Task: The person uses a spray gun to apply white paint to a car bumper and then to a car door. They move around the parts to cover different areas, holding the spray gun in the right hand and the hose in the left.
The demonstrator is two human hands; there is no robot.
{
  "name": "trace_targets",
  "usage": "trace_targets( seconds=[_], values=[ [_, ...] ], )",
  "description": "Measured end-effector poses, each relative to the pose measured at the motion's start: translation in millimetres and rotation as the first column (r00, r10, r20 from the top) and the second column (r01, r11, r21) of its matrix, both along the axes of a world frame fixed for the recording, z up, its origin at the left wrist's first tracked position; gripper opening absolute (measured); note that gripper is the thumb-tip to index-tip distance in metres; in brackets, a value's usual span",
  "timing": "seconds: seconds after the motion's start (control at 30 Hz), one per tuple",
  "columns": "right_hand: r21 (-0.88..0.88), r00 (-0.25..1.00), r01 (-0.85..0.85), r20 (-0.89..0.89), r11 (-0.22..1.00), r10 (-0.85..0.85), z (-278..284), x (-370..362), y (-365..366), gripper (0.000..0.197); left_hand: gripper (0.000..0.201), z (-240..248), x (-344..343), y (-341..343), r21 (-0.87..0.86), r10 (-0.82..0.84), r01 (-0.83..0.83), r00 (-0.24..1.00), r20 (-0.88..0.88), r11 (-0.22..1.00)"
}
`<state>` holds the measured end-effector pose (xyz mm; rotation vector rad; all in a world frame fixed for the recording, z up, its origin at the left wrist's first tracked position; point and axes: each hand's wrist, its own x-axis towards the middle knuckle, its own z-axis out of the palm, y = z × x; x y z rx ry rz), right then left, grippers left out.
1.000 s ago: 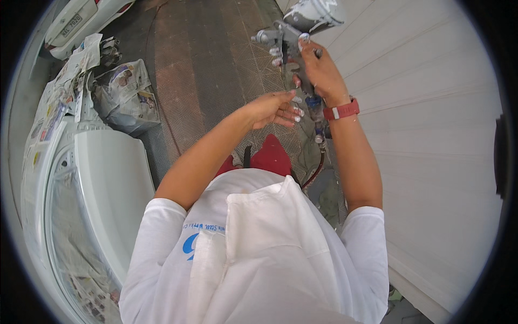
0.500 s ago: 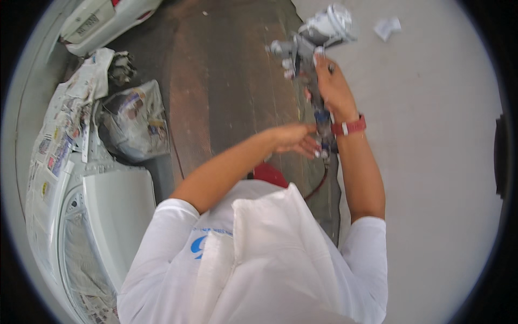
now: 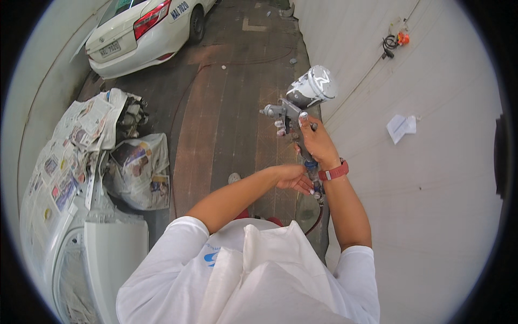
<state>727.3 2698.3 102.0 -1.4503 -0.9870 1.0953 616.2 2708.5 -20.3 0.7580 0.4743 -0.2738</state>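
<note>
Beside white wall, right hand (image 3: 315, 141) gripping spray gun (image 3: 294, 116), left hand (image 3: 294, 177) pinching its base fitting (image 3: 317, 189)

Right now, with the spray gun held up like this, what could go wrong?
The right hand grips the spray gun with a finger near the trigger, so it might spray while the left hand works at the hose fitting under the handle. The cup sits tilted and could leak. The red hose hanging by the body may snag.

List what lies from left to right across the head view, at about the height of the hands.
Newspaper-masked car body → paper-wrapped bundle → left hand → right hand gripping the spray gun → scrap of white paper on the pale wall.
</note>
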Motion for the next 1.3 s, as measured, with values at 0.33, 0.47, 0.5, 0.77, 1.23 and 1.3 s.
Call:
trace_targets(
  seconds=[0.33, 0.47, 0.5, 0.77, 1.23, 1.3],
  values=[
    [-0.098, 0.985, -0.031, 0.165, 0.995, 0.047, 13.8, 30.2, 133.7, 0.068, 0.037, -3.4, 41.9, 162.1, 0.074, 0.041, -0.046, 0.997, 0.073, 0.996],
    [-0.098, 0.982, 0.024, 0.187, 0.995, -0.006, 20.9, 43.5, 186.2, 0.071, 0.034, 3.8, 62.5, 232.6, 0.1, -0.004, -0.002, 0.998, 0.058, 0.995],
    [-0.088, 0.98, 0.06, 0.193, 0.994, -0.042, 20.2, 46.0, 197.4, 0.071, 0.032, 6.0, 66.9, 246.6, 0.064, 0.004, -0.011, 0.995, 0.096, 0.998],
    [-0.089, 0.989, -0.067, 0.125, 0.994, 0.078, 30.1, 99.7, 274.8, 0.08, 0.027, 14.9, 105.9, 312.7, 0.086, 0.058, -0.062, 0.997, 0.043, 0.994],
    [0.201, 0.882, -0.213, 0.46, 0.956, 0.1, 20.5, 329.9, 465.2, 0.046, 0.021, 38.9, 336.7, 485.6, 0.067, 0.345, -0.355, 0.93, 0.123, 0.933],
    [0.102, 0.9, -0.27, 0.38, 0.957, 0.214, 22.4, 350.6, 479.8, 0.046, 0.022, 38.1, 356.1, 499.3, 0.047, 0.369, -0.378, 0.92, 0.128, 0.925]
  ],
)
